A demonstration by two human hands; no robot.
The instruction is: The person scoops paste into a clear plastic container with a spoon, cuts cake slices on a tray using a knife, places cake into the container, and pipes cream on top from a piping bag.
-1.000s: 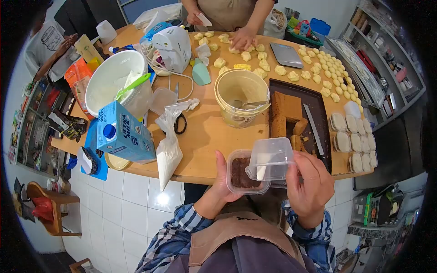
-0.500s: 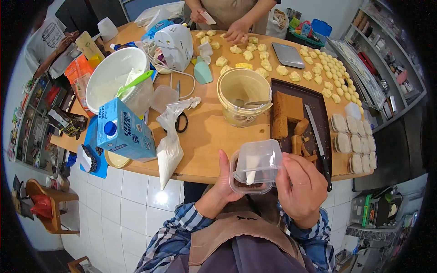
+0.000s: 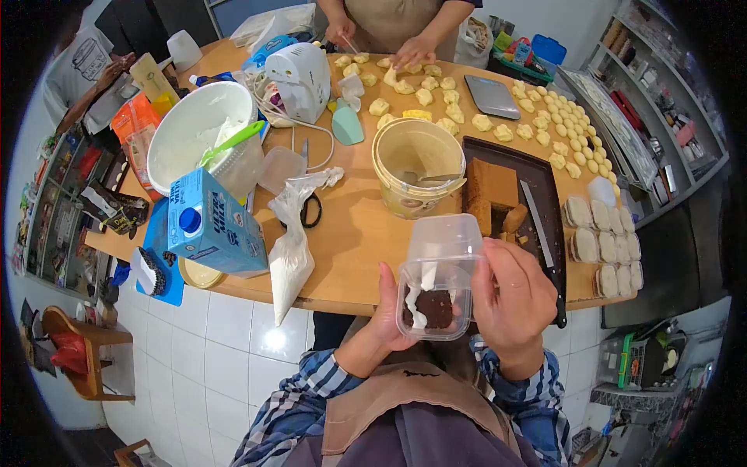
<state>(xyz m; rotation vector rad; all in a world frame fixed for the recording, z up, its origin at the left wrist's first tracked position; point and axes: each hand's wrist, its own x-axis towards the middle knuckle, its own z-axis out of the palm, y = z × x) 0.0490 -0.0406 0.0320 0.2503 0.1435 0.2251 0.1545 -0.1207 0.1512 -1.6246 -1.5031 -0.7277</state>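
At the near edge of the smooth, wood-toned table [image 3: 350, 261], the right hand [image 3: 515, 300] pinches, and the left hand [image 3: 383, 328] cups, clear plastic: the left cradles a squarish tub [image 3: 462, 303] rightward of its thumb; the right tilts a cup [image 3: 443, 233] above it. Inside lie a dark, crumbly-looking brown layer [image 3: 437, 310] and wavy white cream [image 3: 418, 315].
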